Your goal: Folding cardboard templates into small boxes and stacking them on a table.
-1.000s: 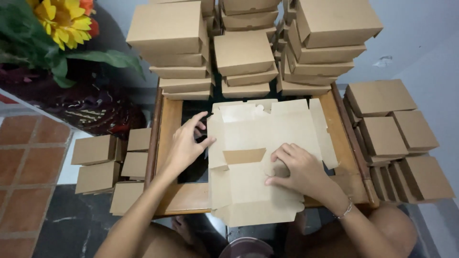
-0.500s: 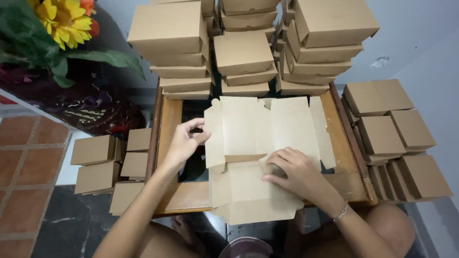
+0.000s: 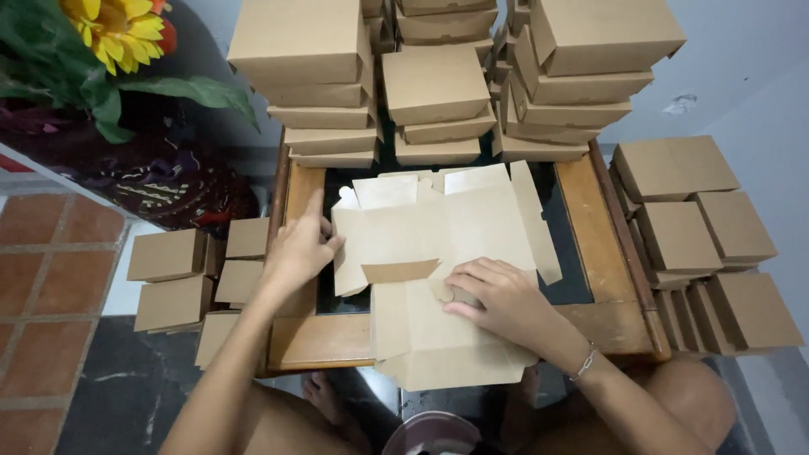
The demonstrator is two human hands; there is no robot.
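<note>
While one flat, unfolded cardboard box blank [image 3: 438,253] lies across the middle of the frame, both hands rest on it. At centre left, the left hand [image 3: 297,248] pinches the blank's left edge, thumb on top and forefinger stretched upward. At lower centre, the right hand [image 3: 497,297] lies palm down with fingers spread, pressing the lower panel flat beside a small folded tab; a thin bracelet [image 3: 584,362] circles that wrist.

Three stacks of folded brown boxes [image 3: 438,84] rise along the top of the frame; the exact number in each stack cannot be told. At centre left, about six more boxes [image 3: 173,278] sit on the floor. At the right edge, another group of boxes [image 3: 699,236] lies, several flat and several standing on edge.

All this rests on a low surface [image 3: 602,244] with a wooden frame around a dark inset top. Terracotta tiles [image 3: 46,253] and dark stone cover the floor at lower left. One yellow sunflower [image 3: 118,29] with green leaves fills the upper left corner.
</note>
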